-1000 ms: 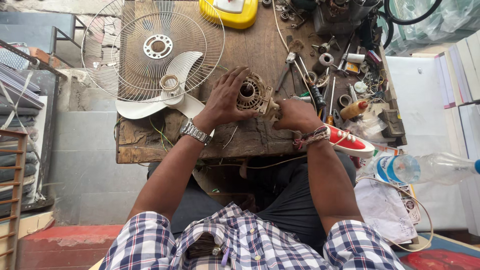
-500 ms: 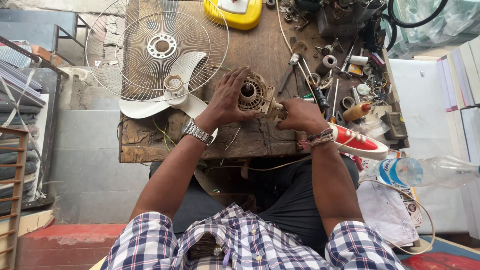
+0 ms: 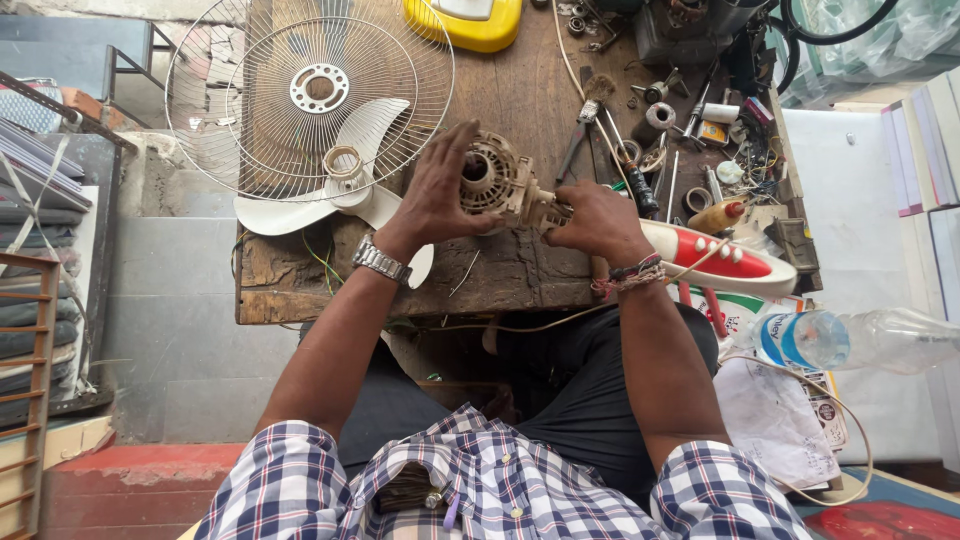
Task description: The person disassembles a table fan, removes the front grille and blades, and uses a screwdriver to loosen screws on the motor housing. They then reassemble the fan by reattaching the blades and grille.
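Head view looks straight down on a fan motor (image 3: 500,185), beige and ribbed, lifted just off the wooden bench (image 3: 520,100) at its near edge, so both hands can get round it. Left hand (image 3: 435,195) is spread wide over the motor's left side, fingers curled onto the housing, steadying it. Right hand (image 3: 600,220) is closed around the narrower shaft end on the right, so the body sits between the two grips and tilts toward the person. A wristwatch (image 3: 380,262) sits on the left wrist, thread bands (image 3: 630,275) on the right.

Just left of the motor lies the white blade (image 3: 350,165), resting partly on the wire guard (image 3: 310,95), both set aside but within reach. Far right is a clutter of tools (image 3: 680,130), with a brush (image 3: 595,95) and a small brown bottle (image 3: 718,215) near. A red and white casing (image 3: 720,262) lies by the right wrist. A yellow casing (image 3: 480,20) sits at the far edge, a plastic bottle (image 3: 850,340) off the bench to the right
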